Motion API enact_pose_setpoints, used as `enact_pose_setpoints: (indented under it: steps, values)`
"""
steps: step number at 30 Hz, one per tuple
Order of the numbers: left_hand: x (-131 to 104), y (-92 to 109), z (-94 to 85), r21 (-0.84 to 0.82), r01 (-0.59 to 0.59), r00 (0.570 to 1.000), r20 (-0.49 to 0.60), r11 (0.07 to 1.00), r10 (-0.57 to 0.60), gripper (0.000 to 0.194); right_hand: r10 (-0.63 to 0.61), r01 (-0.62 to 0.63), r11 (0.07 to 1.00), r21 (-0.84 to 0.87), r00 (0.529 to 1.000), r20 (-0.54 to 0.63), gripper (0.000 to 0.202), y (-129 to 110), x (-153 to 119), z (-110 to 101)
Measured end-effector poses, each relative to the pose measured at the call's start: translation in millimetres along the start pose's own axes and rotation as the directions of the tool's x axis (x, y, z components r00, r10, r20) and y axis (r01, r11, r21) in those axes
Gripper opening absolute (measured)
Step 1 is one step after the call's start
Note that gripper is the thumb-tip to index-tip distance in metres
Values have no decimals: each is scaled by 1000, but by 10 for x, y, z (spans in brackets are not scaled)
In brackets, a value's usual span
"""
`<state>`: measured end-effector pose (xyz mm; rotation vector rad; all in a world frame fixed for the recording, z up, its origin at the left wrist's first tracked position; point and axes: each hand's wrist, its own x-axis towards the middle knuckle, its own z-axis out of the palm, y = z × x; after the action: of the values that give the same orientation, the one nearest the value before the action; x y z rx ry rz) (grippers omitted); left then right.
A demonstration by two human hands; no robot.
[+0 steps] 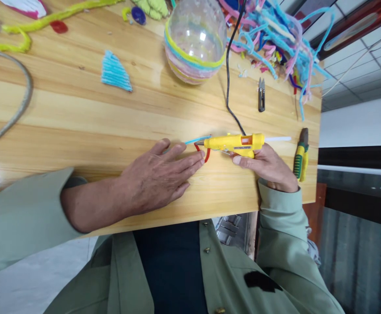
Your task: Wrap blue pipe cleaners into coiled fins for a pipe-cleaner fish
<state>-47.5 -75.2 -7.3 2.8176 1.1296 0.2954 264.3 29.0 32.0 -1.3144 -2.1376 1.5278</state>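
Note:
My right hand [270,165] is wrapped round a yellow hot glue gun [231,143], with a clear glue stick [278,138] jutting from its back end. The gun's nozzle points left and meets a bent red pipe cleaner [207,155] on the table. My left hand [162,176] lies flat, palm down, fingers stretched out; its fingertips touch the red piece. A thin blue strip [197,140] runs from beside my left index finger to the nozzle. What lies under my left palm is hidden.
A clear ball with coloured bands [195,43] stands ahead, beside the gun's black cord [228,87]. Small snips [261,95] and pliers [300,155] lie right. A pipe cleaner heap [275,39] fills the far right; a blue ribbed piece [115,71] and a grey cable [26,96] lie left.

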Motion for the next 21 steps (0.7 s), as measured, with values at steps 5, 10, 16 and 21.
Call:
enact_pose_setpoints:
  steps: [5, 10, 16, 21]
  values:
    - [12, -3, -2, 18, -2, 999, -32, 1000, 3, 54, 11, -11, 1000, -3, 1000, 3, 43, -15, 1, -3]
    - [14, -3, -5, 24, -3, 999, -41, 1000, 4, 53, 8, -8, 1000, -3, 1000, 2, 43, 0, -1, 0]
    - [0, -1, 15, 22, -1, 999, -39, 1000, 2, 53, -4, 4, 1000, -26, 1000, 0, 44, 6, -2, -3]
    - [2, -5, 9, 18, -5, 999, -49, 1000, 6, 51, 2, -2, 1000, -25, 1000, -5, 44, -10, -5, 5]
